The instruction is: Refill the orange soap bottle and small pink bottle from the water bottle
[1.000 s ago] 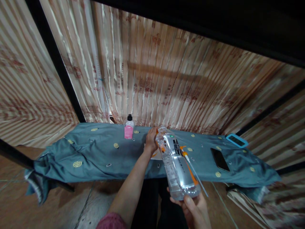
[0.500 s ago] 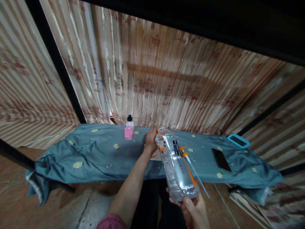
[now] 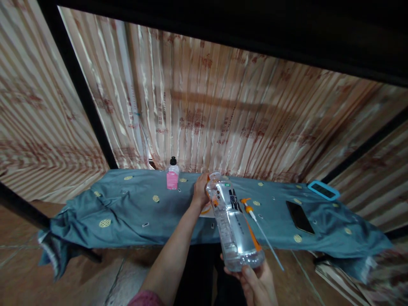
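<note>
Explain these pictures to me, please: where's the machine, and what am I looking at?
There's no machine here, just a person's bare hands, seen by one camera worn on the head, looking forward and down. The right hand holds a clear bottle near its base, tilted. The left hand is by its neck, fingers partly hidden. Beside the bottle is an orange pump with a long tube. On the patterned cloth are a pink-labelled bottle, a dark phone and a blue-framed device.

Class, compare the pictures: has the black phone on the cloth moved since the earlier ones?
No, no shift either way: the phone keeps its place beside the yellow print near the cloth's front edge.
</note>
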`<control>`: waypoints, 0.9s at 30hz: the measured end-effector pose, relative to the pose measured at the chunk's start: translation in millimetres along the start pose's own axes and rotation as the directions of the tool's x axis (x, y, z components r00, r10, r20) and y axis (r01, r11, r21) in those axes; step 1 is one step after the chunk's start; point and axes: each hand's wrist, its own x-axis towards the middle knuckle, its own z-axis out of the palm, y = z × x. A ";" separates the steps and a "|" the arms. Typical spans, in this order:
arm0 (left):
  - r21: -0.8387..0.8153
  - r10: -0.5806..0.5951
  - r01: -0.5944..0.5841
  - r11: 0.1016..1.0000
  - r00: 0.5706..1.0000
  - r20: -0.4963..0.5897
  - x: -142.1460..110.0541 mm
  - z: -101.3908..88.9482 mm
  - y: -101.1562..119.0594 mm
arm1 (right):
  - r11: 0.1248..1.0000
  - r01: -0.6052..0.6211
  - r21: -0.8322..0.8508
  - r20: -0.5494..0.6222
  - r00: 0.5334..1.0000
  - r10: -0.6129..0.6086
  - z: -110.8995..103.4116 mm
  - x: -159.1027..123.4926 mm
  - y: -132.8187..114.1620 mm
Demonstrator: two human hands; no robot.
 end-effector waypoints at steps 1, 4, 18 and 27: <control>0.004 0.001 -0.001 1.000 1.000 -0.001 0.1 0.0 -0.2 | 1.000 0.003 0.008 0.005 1.000 -0.003 0.0 0.3 0.2; 0.037 -0.009 0.009 0.999 1.000 0.011 0.6 -0.3 -1.0 | 1.000 0.010 0.015 0.005 1.000 -0.011 -2.4 1.8 2.7; 0.052 -0.023 0.022 0.998 1.000 0.010 0.6 2.6 -1.2 | 1.000 0.002 0.011 -0.011 1.000 -0.002 -4.3 1.3 2.3; -0.011 0.003 -0.003 1.000 1.000 0.018 1.6 -3.1 4.8 | 0.999 0.041 -0.001 0.048 0.998 -0.041 0.0 3.3 -1.1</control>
